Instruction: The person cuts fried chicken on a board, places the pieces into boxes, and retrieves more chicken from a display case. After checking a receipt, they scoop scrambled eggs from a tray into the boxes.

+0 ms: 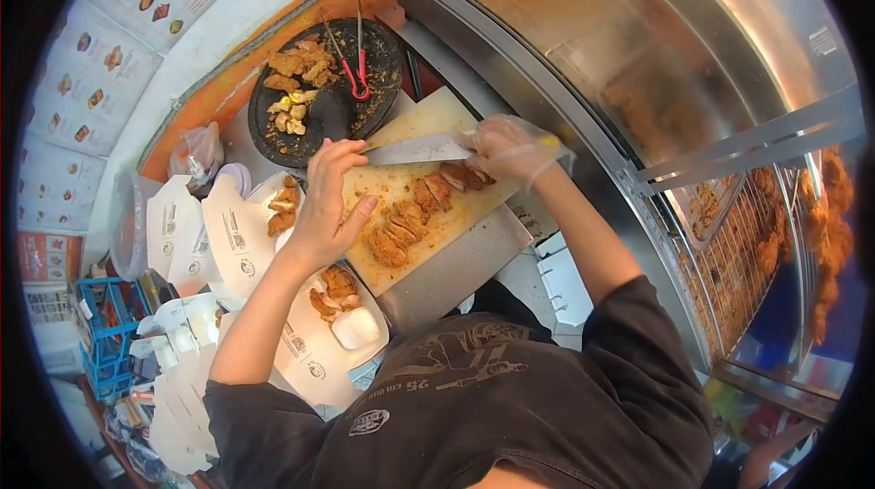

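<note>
My right hand (510, 152), in a clear plastic glove, is wrapped around the handle of a knife (415, 150). The broad blade points left over a pale cutting board (437, 115). My bare left hand (333, 193) hovers by the board's left side, fingers and thumb apart, fingertips right at the knife's tip. Below the blade, a fried chicken cutlet (401, 226), cut into strips, lies in a slanting row with crumbs around it. Beside my left forearm, an open paper box (296, 352) contains pieces of fried chicken (335, 294) and a white lidded cup (355, 329).
Behind the board stands a round black tray (260, 138) of fried pieces with red-handled tongs (362, 79). More open paper boxes (239, 238) crowd the left, near a blue basket (114, 334). A metal-framed display case (565, 97) borders the right, with fried chicken on a wire rack (729, 307).
</note>
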Action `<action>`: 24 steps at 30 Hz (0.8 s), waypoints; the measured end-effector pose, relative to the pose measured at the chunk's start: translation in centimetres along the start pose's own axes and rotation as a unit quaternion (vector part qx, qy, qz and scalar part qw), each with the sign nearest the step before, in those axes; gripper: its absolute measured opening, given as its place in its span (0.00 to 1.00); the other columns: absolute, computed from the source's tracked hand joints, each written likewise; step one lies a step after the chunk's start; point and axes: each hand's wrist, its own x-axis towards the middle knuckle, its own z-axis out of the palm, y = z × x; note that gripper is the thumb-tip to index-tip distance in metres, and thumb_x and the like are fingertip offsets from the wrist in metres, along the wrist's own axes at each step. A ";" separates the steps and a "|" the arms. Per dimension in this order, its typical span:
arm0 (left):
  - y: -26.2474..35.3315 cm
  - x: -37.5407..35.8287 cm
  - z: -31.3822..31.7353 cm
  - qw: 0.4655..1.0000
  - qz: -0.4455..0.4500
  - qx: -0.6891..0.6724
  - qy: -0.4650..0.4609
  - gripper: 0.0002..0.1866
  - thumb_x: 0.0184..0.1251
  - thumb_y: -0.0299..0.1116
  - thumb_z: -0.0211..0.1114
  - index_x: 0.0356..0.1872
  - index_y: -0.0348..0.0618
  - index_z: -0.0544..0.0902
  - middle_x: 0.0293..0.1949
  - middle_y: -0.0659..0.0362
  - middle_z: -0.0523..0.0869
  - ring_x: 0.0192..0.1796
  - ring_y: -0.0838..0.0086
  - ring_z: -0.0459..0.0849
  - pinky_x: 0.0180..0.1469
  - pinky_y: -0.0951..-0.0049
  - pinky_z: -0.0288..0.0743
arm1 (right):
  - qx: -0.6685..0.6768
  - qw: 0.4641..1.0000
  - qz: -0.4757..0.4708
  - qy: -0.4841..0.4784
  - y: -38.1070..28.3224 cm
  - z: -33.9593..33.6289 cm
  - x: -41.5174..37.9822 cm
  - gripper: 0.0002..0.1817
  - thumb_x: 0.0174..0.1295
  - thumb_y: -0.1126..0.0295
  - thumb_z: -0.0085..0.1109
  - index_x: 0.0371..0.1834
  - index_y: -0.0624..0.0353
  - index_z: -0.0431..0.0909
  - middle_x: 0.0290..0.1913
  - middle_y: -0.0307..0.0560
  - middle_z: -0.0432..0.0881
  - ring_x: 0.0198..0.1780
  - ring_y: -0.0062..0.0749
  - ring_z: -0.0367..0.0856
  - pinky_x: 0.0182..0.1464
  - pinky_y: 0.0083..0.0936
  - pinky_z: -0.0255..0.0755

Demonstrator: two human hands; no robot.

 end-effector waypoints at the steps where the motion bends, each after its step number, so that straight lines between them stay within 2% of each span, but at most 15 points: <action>1: 0.4 -0.1 0.1 1.000 -0.007 -0.002 -0.011 0.22 0.62 0.33 0.61 0.56 0.38 0.67 0.60 0.49 0.69 0.66 0.53 0.63 0.73 0.50 0.46 | 0.008 1.000 -0.020 -0.023 0.1 0.5 1.5 0.20 0.60 0.63 0.57 0.57 0.50 0.77 0.37 0.52 0.81 0.43 0.46 0.78 0.51 0.38 0.71; 3: 1.9 -0.6 0.2 1.000 -0.028 0.002 -0.007 0.22 0.62 0.33 0.61 0.55 0.39 0.67 0.60 0.49 0.69 0.65 0.53 0.64 0.73 0.50 0.47 | 0.015 0.997 -0.052 -0.048 0.1 0.3 2.0 0.20 0.58 0.65 0.58 0.56 0.49 0.78 0.38 0.50 0.81 0.43 0.45 0.78 0.50 0.37 0.72; 5: 3.6 -1.4 -0.2 0.999 -0.049 0.007 -0.004 0.22 0.62 0.33 0.61 0.55 0.39 0.68 0.60 0.49 0.69 0.65 0.53 0.64 0.73 0.51 0.47 | 0.057 0.991 0.014 0.122 -1.3 -1.7 0.6 0.21 0.57 0.69 0.56 0.56 0.49 0.77 0.39 0.51 0.81 0.44 0.44 0.78 0.47 0.36 0.73; 7: 5.8 -2.4 -1.6 0.993 -0.108 -0.023 -0.045 0.20 0.62 0.32 0.62 0.53 0.40 0.70 0.59 0.49 0.70 0.64 0.53 0.65 0.71 0.56 0.52 | -0.018 0.980 0.193 0.036 -3.2 -4.6 -2.2 0.19 0.58 0.71 0.54 0.54 0.50 0.77 0.38 0.50 0.82 0.46 0.44 0.79 0.46 0.36 0.75; 8: 6.8 -3.0 -2.1 0.992 -0.117 -0.020 -0.036 0.20 0.62 0.32 0.62 0.53 0.40 0.70 0.59 0.49 0.70 0.64 0.53 0.65 0.71 0.56 0.52 | -0.024 0.966 0.257 0.017 -3.0 -3.8 -3.7 0.18 0.58 0.71 0.52 0.53 0.52 0.76 0.40 0.51 0.81 0.47 0.45 0.79 0.47 0.37 0.75; 9: 7.8 -3.7 -2.7 0.983 -0.163 -0.075 -0.036 0.19 0.62 0.31 0.62 0.53 0.40 0.71 0.58 0.49 0.71 0.64 0.55 0.66 0.69 0.59 0.54 | -0.028 0.946 0.324 -0.004 -2.9 -2.5 -5.1 0.17 0.59 0.72 0.51 0.53 0.53 0.75 0.42 0.52 0.80 0.49 0.46 0.78 0.48 0.39 0.75; 10: 8.7 -4.5 -2.9 0.969 -0.208 -0.131 -0.036 0.18 0.61 0.30 0.62 0.52 0.40 0.72 0.57 0.50 0.72 0.63 0.56 0.67 0.67 0.62 0.57 | -0.028 0.949 0.314 -0.008 -3.2 -1.7 -6.1 0.17 0.59 0.72 0.51 0.53 0.53 0.75 0.42 0.52 0.80 0.49 0.46 0.78 0.48 0.39 0.75; 11: 9.6 -5.2 -2.7 0.967 -0.206 -0.151 -0.006 0.18 0.61 0.28 0.62 0.52 0.39 0.73 0.55 0.51 0.74 0.61 0.59 0.71 0.64 0.66 0.61 | -0.033 0.948 0.316 0.029 -3.6 -1.0 -6.9 0.16 0.59 0.72 0.51 0.52 0.54 0.75 0.45 0.53 0.79 0.50 0.48 0.77 0.48 0.41 0.74; 12: 10.3 -5.8 -2.7 0.966 -0.215 -0.147 0.000 0.18 0.61 0.28 0.62 0.52 0.39 0.73 0.55 0.51 0.74 0.61 0.59 0.71 0.64 0.66 0.61 | -0.036 0.946 0.316 0.068 -3.8 -0.2 -7.3 0.15 0.59 0.72 0.51 0.51 0.55 0.74 0.47 0.54 0.78 0.51 0.51 0.77 0.49 0.43 0.74; 16: 12.7 -7.8 -1.6 0.952 -0.238 -0.176 0.082 0.15 0.61 0.27 0.61 0.50 0.38 0.74 0.51 0.50 0.77 0.57 0.60 0.75 0.61 0.66 0.65 | -0.043 0.949 0.312 0.021 -1.8 3.3 -7.3 0.18 0.59 0.72 0.51 0.53 0.56 0.72 0.53 0.55 0.75 0.52 0.55 0.75 0.50 0.45 0.74; 18: 13.0 -8.8 -1.1 0.942 -0.252 -0.185 0.121 0.14 0.62 0.27 0.61 0.48 0.37 0.75 0.50 0.50 0.78 0.56 0.60 0.76 0.60 0.66 0.66 | -0.026 0.949 0.292 0.118 -1.9 3.7 -7.3 0.20 0.57 0.74 0.51 0.55 0.56 0.71 0.53 0.54 0.75 0.51 0.54 0.76 0.50 0.44 0.74; 19: 13.1 -9.3 -1.0 0.940 -0.257 -0.172 0.143 0.13 0.62 0.27 0.61 0.47 0.37 0.76 0.50 0.50 0.79 0.55 0.61 0.77 0.60 0.66 0.67 | -0.023 0.951 0.286 0.119 -2.6 3.5 -6.7 0.20 0.57 0.74 0.51 0.55 0.56 0.71 0.53 0.54 0.75 0.51 0.54 0.76 0.50 0.44 0.74; 21: 13.2 -10.2 -0.8 0.932 -0.271 -0.172 0.171 0.13 0.62 0.27 0.61 0.47 0.36 0.76 0.49 0.50 0.79 0.55 0.61 0.77 0.59 0.66 0.67 | 0.140 0.949 0.277 0.059 -5.2 2.5 -5.2 0.25 0.62 0.63 0.52 0.63 0.58 0.66 0.61 0.62 0.69 0.61 0.63 0.67 0.61 0.49 0.66; 22: 13.5 -10.5 -0.8 0.923 -0.281 -0.176 0.195 0.13 0.62 0.27 0.61 0.47 0.36 0.76 0.49 0.50 0.80 0.55 0.61 0.77 0.59 0.66 0.67 | 0.142 0.950 0.271 0.055 -7.8 1.5 -4.6 0.25 0.62 0.63 0.52 0.63 0.58 0.66 0.61 0.62 0.69 0.61 0.63 0.67 0.61 0.49 0.66; 24: 14.9 -11.1 -0.4 0.912 -0.300 -0.184 0.213 0.13 0.62 0.27 0.61 0.47 0.36 0.76 0.48 0.50 0.80 0.54 0.61 0.77 0.59 0.66 0.67 | 0.049 0.959 0.278 -0.026 -12.5 0.0 -3.7 0.35 0.59 0.48 0.54 0.64 0.60 0.65 0.63 0.63 0.68 0.64 0.66 0.63 0.64 0.51 0.61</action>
